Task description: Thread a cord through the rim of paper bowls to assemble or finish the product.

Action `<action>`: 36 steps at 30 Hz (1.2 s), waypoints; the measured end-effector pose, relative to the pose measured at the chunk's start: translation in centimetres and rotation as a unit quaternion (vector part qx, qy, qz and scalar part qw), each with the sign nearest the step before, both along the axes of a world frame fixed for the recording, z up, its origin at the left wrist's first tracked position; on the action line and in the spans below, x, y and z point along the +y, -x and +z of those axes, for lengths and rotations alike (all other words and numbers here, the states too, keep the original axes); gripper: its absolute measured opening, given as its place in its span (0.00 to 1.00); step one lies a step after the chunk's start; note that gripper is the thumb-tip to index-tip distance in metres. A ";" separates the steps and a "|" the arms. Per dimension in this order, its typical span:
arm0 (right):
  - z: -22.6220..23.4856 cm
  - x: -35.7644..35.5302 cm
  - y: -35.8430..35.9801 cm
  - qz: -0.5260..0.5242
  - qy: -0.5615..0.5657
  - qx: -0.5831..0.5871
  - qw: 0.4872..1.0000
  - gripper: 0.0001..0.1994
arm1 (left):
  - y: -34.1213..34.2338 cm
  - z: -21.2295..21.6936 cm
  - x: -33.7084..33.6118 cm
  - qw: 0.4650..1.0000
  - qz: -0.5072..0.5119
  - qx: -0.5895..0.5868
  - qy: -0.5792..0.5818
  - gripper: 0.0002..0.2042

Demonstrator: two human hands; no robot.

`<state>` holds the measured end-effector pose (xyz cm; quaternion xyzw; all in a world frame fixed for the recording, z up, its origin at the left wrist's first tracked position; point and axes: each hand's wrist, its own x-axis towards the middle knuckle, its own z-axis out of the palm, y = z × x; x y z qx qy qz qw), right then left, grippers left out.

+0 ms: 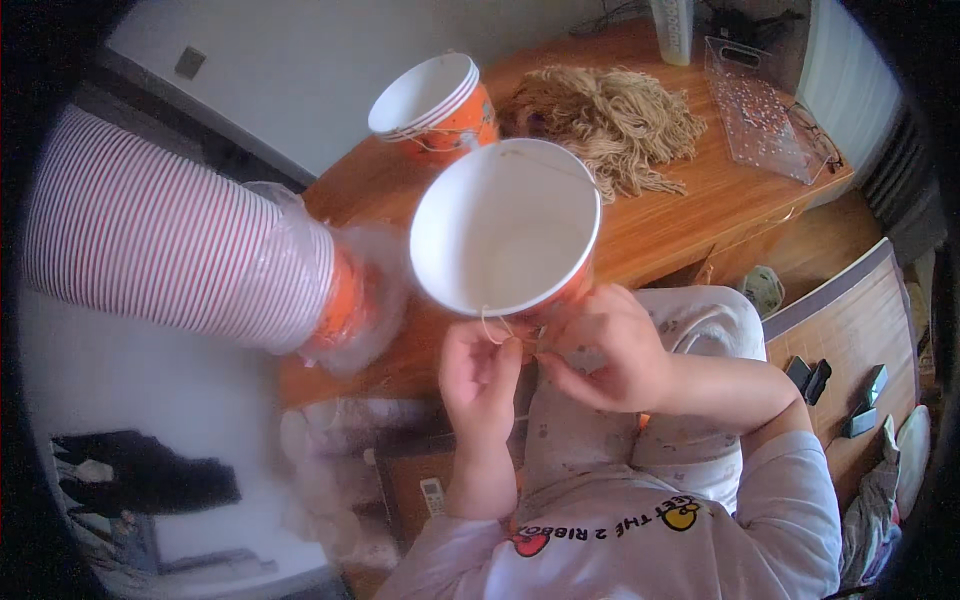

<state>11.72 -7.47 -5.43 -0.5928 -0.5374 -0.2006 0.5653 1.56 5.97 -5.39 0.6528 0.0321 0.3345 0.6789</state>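
Note:
A large paper bucket (505, 225), white inside and orange outside, stands tilted with its open mouth toward me at the table's near edge. A thin pale string (488, 325) loops down from its near rim. My left hand (478, 378) is closed just below that rim, thumb and fingers pinching the string. Close beside it, my right hand (612, 352) is closed too, its thumb and forefinger meeting near the string's lower end. What lies between the right fingertips is too small to make out. Another string runs along the far rim.
On the wooden table (660, 225) lie a heap of beige strings (610, 115), a short stack of orange buckets (430, 105) and a clear tray (760, 110) with small bits. A long nested stack of buckets (180, 235) in plastic wrap reaches in from the left.

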 end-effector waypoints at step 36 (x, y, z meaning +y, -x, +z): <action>3.0 2.2 -0.4 -0.072 -0.024 -0.204 0.976 0.11 | 0.3 0.3 1.7 0.914 0.235 -0.083 -0.320 0.06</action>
